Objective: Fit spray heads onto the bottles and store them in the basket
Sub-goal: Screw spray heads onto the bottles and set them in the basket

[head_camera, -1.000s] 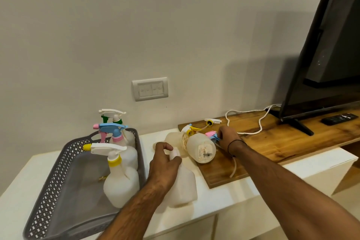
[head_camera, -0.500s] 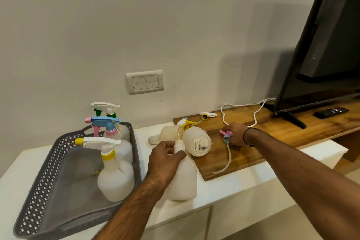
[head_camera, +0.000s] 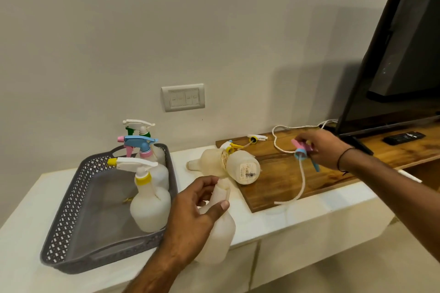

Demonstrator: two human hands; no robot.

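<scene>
My left hand [head_camera: 192, 211] grips the neck of a headless white bottle [head_camera: 217, 233] standing at the counter's front edge. My right hand [head_camera: 319, 147] holds a pink and blue spray head [head_camera: 301, 150] lifted above the wooden board; its white tube [head_camera: 300, 183] hangs down to the board. Two more headless bottles [head_camera: 240, 169] lie on their sides between my hands. A yellow and white spray head [head_camera: 229, 146] lies behind them. The grey basket [head_camera: 69, 200] at the left holds three bottles with spray heads [head_camera: 148, 200].
A wooden board [head_camera: 333, 173] lies on the white counter [head_camera: 285, 216], with another small spray head [head_camera: 256, 137] and a white cable [head_camera: 281, 140] on it. A black TV [head_camera: 400, 59] and a remote [head_camera: 403, 138] stand at the right. A wall switch plate [head_camera: 182, 97] is behind.
My right hand picked the pink and blue spray head up off the board and drew it to the right, so its tube now trails below. My left hand kept its hold on the upright bottle.
</scene>
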